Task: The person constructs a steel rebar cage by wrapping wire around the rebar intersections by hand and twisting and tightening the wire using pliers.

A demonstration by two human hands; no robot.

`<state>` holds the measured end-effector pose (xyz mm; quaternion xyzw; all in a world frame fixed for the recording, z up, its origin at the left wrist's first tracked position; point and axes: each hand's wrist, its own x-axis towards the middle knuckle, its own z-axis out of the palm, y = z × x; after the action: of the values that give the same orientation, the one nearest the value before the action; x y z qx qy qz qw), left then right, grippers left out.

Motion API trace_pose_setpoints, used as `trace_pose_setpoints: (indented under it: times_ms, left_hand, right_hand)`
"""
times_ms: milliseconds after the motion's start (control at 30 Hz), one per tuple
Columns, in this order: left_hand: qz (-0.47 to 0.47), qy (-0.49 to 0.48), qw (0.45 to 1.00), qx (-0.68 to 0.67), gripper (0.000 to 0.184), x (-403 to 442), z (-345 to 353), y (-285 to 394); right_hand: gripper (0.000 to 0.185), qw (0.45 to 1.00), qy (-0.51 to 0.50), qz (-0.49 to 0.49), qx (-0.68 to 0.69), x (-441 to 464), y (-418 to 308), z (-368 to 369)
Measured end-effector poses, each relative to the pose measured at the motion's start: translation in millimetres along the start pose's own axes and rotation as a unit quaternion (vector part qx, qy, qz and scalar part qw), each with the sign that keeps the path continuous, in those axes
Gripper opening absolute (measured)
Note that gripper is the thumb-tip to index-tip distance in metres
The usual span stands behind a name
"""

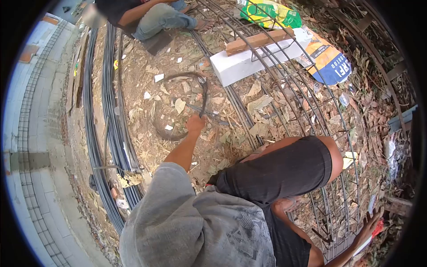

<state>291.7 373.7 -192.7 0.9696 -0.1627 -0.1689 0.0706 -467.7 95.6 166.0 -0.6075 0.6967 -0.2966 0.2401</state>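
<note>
My left hand [195, 123] reaches down to the ground with its fingers closed on a coil of thin dark wire [205, 93]. The loop lies loosely over dry leaves and dirt. Beside that hand lie thin greyish bars [218, 121], possibly a tool's handles; I cannot make out which. Far to the lower right, my right hand [370, 224] is stretched out with its fingers apart, holding nothing visible. Near it are a red scrap [378, 228] and a pale strip [362, 246]. A long rebar cage [284, 80] runs beside and under my bent leg.
Bundles of steel bars [109, 95] lie to the left, beside a concrete ledge [42, 147]. A wooden block [260, 41] rests on a white slab [235, 66] at the cage. Printed sacks [327, 58] lie beyond. Another person's legs [164, 22] are at the top.
</note>
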Motion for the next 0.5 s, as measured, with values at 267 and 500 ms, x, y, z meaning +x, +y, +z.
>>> trace_pose_setpoints:
  times_ms: [267,500]
  left_hand:
    - [0.096,0.049,0.886,-0.451,0.038,-102,-113,33]
    - [0.072,-0.018,0.825,-0.560,0.039,-183,-101,23]
  right_hand:
    - [0.052,0.946,-0.138,-0.293,0.000,-49,-244,132]
    - [0.039,0.839,-0.420,-0.103,0.331,-178,-349,392]
